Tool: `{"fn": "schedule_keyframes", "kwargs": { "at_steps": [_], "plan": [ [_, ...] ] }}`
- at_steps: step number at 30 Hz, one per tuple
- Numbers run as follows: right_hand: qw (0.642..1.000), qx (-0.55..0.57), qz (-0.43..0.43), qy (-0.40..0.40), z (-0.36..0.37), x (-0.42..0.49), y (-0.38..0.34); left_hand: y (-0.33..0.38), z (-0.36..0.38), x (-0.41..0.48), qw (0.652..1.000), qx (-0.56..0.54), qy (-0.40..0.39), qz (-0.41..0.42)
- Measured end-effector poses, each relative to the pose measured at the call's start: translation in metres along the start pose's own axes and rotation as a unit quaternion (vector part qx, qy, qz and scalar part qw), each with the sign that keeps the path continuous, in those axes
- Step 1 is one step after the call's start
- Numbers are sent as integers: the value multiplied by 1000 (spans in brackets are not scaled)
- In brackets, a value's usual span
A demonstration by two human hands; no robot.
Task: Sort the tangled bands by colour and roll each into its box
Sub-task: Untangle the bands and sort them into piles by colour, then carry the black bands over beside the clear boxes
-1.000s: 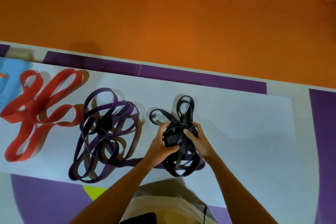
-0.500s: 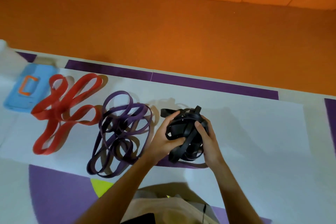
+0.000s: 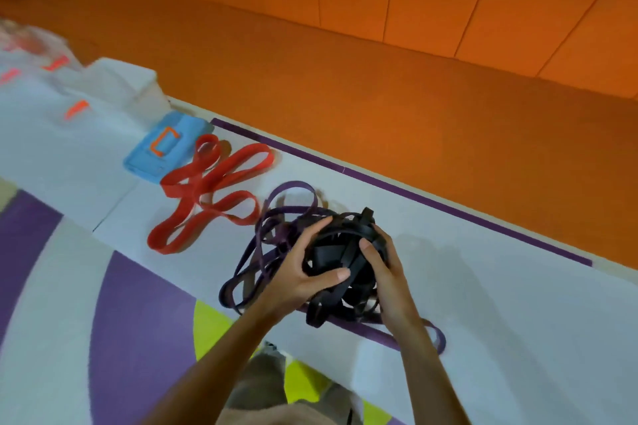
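A bundle of black bands (image 3: 348,252) is gathered into a rough ball and held just above the white sheet. My left hand (image 3: 303,262) grips its left side with fingers curled over the top and thumb across the front. My right hand (image 3: 383,266) grips its right side. A loose tangle of purple bands (image 3: 272,238) lies on the sheet just left of and partly behind my left hand. Further left, a red band (image 3: 207,193) lies spread in loops. A blue box (image 3: 165,148) with an orange mark sits beyond the red band.
A white box (image 3: 121,83) and blurred clear packaging (image 3: 31,45) with orange marks stand at the far left. The white sheet (image 3: 500,286) lies on a purple, white and yellow floor mat (image 3: 138,304). Orange floor and wall panels run behind.
The view has swung right and tilted, showing the boxes at the left. The black bands have been drawn in from loose loops into a tighter ball between both hands.
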State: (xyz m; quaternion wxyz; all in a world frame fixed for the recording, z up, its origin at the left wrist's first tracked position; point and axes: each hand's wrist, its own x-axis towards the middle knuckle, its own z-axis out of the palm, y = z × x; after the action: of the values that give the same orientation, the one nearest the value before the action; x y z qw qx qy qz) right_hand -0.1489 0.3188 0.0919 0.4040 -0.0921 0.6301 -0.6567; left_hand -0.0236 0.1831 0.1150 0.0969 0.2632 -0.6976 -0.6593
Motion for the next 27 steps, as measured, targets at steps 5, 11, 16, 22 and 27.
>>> {"fn": "schedule_keyframes", "kwargs": {
  "at_steps": [5,11,16,22,27],
  "plan": [
    [998,-22,-4,-62,69,0,-4,-8,-59,-26,995,-20,88,32],
    [995,-42,-7,-91,185,5,8,-24,-165,-60,988,-50,133,57],
    [991,-69,-20,-112,308,2,31,-54,-277,-102,980,-79,172,58],
    [984,-102,-25,-148,462,-1,52,-75,-403,-160,960,-88,259,65],
    [965,-140,-14,-222,565,12,63,-86,-487,-194,938,-115,322,55]
  ]
}}
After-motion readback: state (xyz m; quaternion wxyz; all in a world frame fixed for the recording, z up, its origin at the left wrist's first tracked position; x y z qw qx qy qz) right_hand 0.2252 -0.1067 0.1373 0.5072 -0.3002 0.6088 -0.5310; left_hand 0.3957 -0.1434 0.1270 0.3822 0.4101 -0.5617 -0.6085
